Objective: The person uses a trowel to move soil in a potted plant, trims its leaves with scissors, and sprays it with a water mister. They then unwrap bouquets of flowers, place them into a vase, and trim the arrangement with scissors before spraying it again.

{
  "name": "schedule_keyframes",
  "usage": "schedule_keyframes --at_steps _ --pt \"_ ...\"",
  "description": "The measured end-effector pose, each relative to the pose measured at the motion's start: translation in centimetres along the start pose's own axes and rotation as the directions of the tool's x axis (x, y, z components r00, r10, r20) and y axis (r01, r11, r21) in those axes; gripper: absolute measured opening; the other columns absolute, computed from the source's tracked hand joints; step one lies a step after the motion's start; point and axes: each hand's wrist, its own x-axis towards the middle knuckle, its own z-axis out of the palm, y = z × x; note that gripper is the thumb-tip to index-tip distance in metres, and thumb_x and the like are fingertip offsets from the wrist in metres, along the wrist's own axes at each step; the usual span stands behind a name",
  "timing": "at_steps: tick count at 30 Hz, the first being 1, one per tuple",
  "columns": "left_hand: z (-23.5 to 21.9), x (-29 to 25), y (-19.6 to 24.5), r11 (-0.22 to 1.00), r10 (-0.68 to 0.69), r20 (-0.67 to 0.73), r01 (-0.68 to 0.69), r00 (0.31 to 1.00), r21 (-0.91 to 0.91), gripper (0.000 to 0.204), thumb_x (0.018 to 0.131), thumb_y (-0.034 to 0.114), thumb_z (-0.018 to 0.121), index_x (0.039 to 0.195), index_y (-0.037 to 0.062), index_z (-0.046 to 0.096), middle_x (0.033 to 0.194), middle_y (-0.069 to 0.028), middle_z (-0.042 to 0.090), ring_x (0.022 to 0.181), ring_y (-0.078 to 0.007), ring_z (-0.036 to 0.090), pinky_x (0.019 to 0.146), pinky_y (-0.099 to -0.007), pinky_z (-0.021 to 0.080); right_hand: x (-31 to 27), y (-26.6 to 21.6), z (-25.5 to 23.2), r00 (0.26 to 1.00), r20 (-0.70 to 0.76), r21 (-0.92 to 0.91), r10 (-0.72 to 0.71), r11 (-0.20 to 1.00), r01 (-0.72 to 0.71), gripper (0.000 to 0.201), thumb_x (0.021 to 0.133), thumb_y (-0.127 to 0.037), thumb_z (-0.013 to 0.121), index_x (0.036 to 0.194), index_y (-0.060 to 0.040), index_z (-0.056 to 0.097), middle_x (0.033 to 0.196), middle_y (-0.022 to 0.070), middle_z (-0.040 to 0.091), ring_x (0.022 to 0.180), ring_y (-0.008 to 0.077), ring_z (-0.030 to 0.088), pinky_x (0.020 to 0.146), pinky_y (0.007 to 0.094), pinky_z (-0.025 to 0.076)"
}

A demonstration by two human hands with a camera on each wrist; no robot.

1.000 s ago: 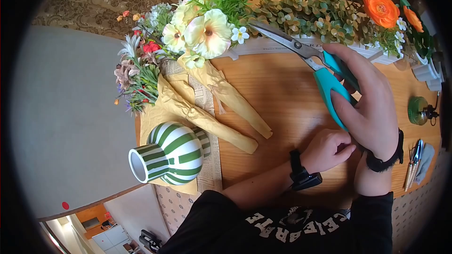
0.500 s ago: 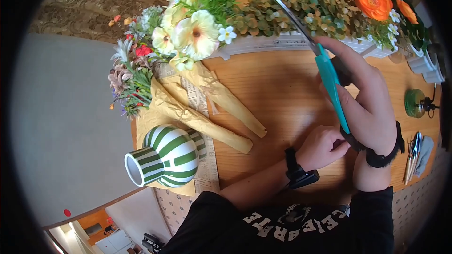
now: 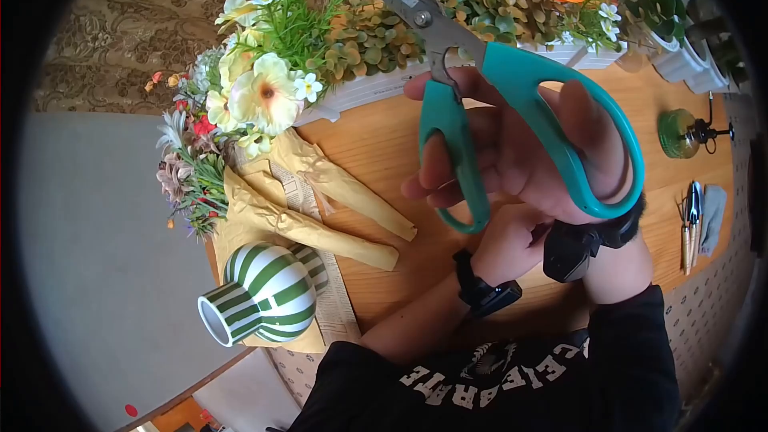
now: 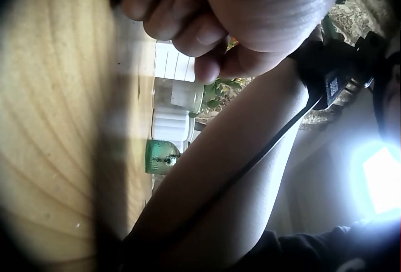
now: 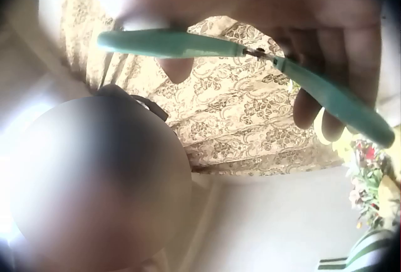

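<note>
In the head view my right hand (image 3: 516, 152) holds up a pair of scissors (image 3: 512, 80) with teal handles, close to the camera. Its thumb goes through one handle loop and fingers through the other; the blades stand apart, pointing up and left. The right wrist view shows both scissors handles (image 5: 169, 43) spread wide across the hand. My left hand (image 3: 506, 244) lies below the right one at the table's near side, its fingers loosely curled and holding nothing. Those curled fingers (image 4: 182, 18) fill the top of the left wrist view, above the wooden table (image 4: 50, 109).
Two flower bouquets (image 3: 268, 100) in yellow paper lie left, beside a tipped green-striped vase (image 3: 272, 288) on newspaper-print paper (image 3: 338, 316). A white planter box (image 3: 360, 94) of foliage lines the back. A green glass bottle (image 3: 678, 134) and small garden tools (image 3: 690, 220) sit right.
My right hand has turned its palm toward the head camera and brought the scissors nearer. The blades went from apart to edge-on, and are spread wider now. My left hand stays low, empty.
</note>
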Motion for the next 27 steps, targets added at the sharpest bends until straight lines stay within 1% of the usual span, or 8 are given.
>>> schedule_keyframes --at_steps 3,4,7,12,15,16,22,27 --pt "0.1 -0.1 -0.2 1.0 0.002 0.02 -0.002 1.0 0.013 0.013 0.08 0.003 0.064 0.093 0.0026 0.063 0.075 -0.0109 0.061 0.067 -0.0211 0.06 0.059 -0.0302 0.044 0.1 0.5 0.1 0.994 0.047 0.11 -0.099 0.99 0.093 0.082 0.082 -0.049 0.063 0.133 0.0082 0.036 0.097 0.022 0.064 0.092 0.0336 0.065 0.081 0.0401 0.053" --pt "0.3 -0.1 -0.3 1.0 0.008 0.023 -0.008 1.0 -0.004 0.013 0.08 0.003 0.064 0.093 0.0025 0.063 0.075 -0.0107 0.061 0.067 -0.0208 0.06 0.06 -0.0302 0.044 -0.1 1.1 -0.3 0.982 0.077 0.129 -0.172 0.979 0.161 0.066 0.086 -0.039 0.062 0.129 0.0062 0.042 0.099 0.0208 0.064 0.093 0.0314 0.065 0.08 0.0381 0.052" --pt "0.2 -0.2 -0.4 0.998 0.031 0.017 -0.03 0.999 -0.055 0.014 0.079 0.004 0.066 0.092 0.0023 0.064 0.076 -0.0099 0.062 0.069 -0.0198 0.061 0.061 -0.0301 0.045 -0.6 1.1 0.1 0.979 0.041 0.203 -0.201 0.961 0.189 0.048 0.086 -0.018 0.063 0.123 0.0072 0.049 0.094 0.0179 0.066 0.088 0.0263 0.065 0.078 0.0344 0.051" --pt "0.3 -0.3 -0.8 0.989 0.068 0.043 -0.062 0.997 -0.133 0.014 0.078 0.004 0.068 0.091 0.002 0.065 0.078 -0.0087 0.064 0.071 -0.0181 0.062 0.064 -0.0299 0.047 -0.5 -0.4 0.4 0.975 0.023 0.165 -0.22 0.963 0.214 0.048 0.084 -0.013 0.059 0.123 0.0097 0.045 0.092 0.0179 0.066 0.087 0.0251 0.064 0.08 0.0342 0.049" --pt "0.1 -0.1 -0.9 0.979 0.103 0.06 -0.09 0.993 -0.183 0.015 0.077 0.005 0.069 0.091 0.0018 0.066 0.08 -0.0079 0.066 0.072 -0.0171 0.062 0.066 -0.0298 0.048 0.1 -0.6 1.1 0.965 -0.043 0.064 -0.26 0.963 0.262 0.087 0.075 -0.046 0.071 0.135 0.0049 0.035 0.095 0.0252 0.065 0.082 0.0311 0.066 0.07 0.0358 0.054" --pt "0.1 0.0 -0.9 0.975 0.111 0.064 -0.097 0.992 -0.199 0.015 0.077 0.005 0.07 0.091 0.0018 0.066 0.08 -0.0076 0.066 0.073 -0.0168 0.062 0.066 -0.0298 0.048 0.3 -0.3 1.3 0.959 -0.063 0.072 -0.276 0.957 0.28 0.089 0.075 -0.05 0.071 0.136 0.0041 0.035 0.096 0.0259 0.065 0.082 0.0324 0.066 0.07 0.0367 0.054" --pt "-0.3 0.3 -1.1 0.95 0.168 0.076 -0.141 0.983 -0.278 0.016 0.075 0.005 0.073 0.09 0.0014 0.068 0.082 -0.0061 0.068 0.076 -0.0147 0.063 0.069 -0.0296 0.051 0.0 -0.1 -0.1 0.961 0.055 0.201 -0.27 0.946 0.255 0.079 0.083 -0.049 0.063 0.135 0.0027 0.034 0.088 0.0234 0.065 0.08 0.0337 0.067 0.069 0.0388 0.054" --pt "-0.4 0.3 -1.0 0.947 0.189 0.077 -0.161 0.979 -0.279 0.019 0.072 0.005 0.075 0.089 0.0019 0.069 0.084 -0.0058 0.069 0.078 -0.0145 0.064 0.071 -0.0302 0.051 -0.4 -1.0 -0.5 0.979 0.073 0.077 -0.192 0.98 0.186 0.063 0.088 -0.035 0.057 0.134 0.0033 0.036 0.084 0.022 0.065 0.078 0.0339 0.067 0.069 0.0381 0.054"
